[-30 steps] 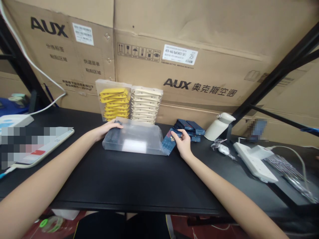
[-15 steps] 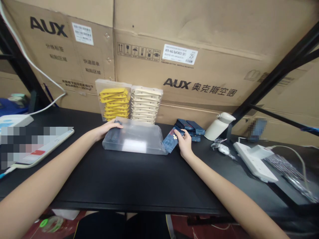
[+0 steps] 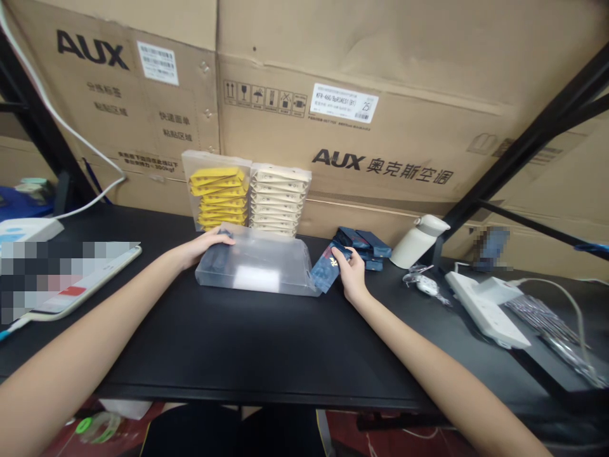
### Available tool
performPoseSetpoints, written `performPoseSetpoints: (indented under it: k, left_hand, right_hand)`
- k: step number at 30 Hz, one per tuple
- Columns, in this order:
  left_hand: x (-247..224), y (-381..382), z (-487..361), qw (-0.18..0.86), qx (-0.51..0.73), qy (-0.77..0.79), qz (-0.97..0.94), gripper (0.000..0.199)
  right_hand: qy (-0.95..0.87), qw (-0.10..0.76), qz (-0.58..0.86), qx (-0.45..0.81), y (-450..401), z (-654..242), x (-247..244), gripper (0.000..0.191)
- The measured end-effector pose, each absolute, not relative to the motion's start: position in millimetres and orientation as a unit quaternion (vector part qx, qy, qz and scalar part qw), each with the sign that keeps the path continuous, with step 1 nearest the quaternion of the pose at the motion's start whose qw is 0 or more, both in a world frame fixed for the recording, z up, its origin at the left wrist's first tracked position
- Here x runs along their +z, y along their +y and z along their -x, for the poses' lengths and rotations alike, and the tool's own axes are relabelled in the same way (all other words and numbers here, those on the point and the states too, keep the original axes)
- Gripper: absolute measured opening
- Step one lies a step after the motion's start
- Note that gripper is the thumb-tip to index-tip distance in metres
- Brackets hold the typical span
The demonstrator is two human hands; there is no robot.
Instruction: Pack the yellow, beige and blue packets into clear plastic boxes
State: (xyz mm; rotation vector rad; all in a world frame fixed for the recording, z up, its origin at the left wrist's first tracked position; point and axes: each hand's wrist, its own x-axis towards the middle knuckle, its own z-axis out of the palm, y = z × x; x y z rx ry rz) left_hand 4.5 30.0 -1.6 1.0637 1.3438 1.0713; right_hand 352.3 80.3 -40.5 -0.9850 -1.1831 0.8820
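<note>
A clear plastic box [image 3: 271, 257] lies on its side on the black table, its right end toward my right hand. My left hand [image 3: 209, 244] grips the box's left end, where a dark blue packet shows through the plastic. In my right hand [image 3: 351, 270] is a dark blue packet [image 3: 326, 270] with a gold and red mark, pinched between thumb and fingers. Its lower left corner meets the right end of the box; whether it reaches inside I cannot tell. Just behind that hand lies a pile of similar blue packets [image 3: 373, 244].
Behind the box stand a clear box of yellow packets [image 3: 221, 197] and another of cream packets [image 3: 278, 200], against large cartons [image 3: 404, 114]. A white bottle [image 3: 419, 241], earphones case [image 3: 427, 285] and power strip [image 3: 488, 311] are at right. A tablet [image 3: 90, 279] lies at left.
</note>
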Motion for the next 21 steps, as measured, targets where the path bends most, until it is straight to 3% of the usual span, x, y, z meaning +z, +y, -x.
performPoseSetpoints:
  k: [11,21]
  left_hand:
    - [-4.0,32.0,-2.0,0.524,0.451,0.569,-0.446,0.048]
    - [-3.4,31.0,-2.8,0.529,0.453,0.565,-0.442,0.052]
  right_hand:
    - [-0.648,0.542,0.419,0.333,70.6,-348.4,-43.8,0.037]
    - [-0.648,0.545,0.412,0.337,67.5,-347.1,-39.9,0.037]
